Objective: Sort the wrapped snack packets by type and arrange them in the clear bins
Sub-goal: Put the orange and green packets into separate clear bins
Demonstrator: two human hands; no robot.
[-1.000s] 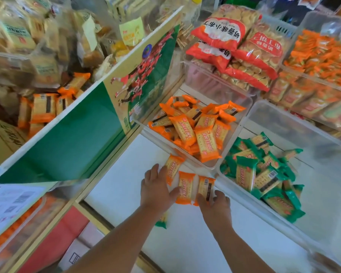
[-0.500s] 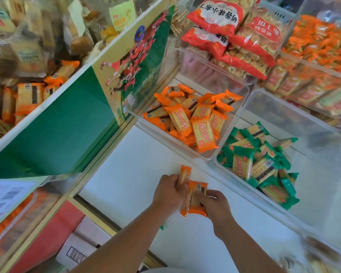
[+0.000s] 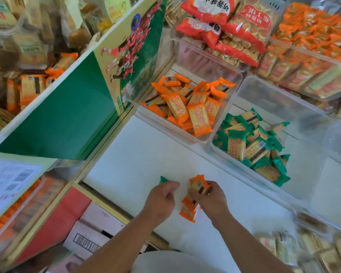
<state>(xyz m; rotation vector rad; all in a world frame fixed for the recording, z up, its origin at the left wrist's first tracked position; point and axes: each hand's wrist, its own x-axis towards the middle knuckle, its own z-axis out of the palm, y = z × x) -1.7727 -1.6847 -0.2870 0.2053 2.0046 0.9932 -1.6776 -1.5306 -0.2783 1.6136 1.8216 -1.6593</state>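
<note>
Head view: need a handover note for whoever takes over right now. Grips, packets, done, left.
Left grip has its fingers curled over a green packet on the white shelf; whether it holds it is unclear.
Right grip holds several orange packets.
Done: orange pile is in the orange bin, and green pile is in the green bin.
Left: probably move the held orange packets to the orange bin and the green packet to the green bin.
</note>
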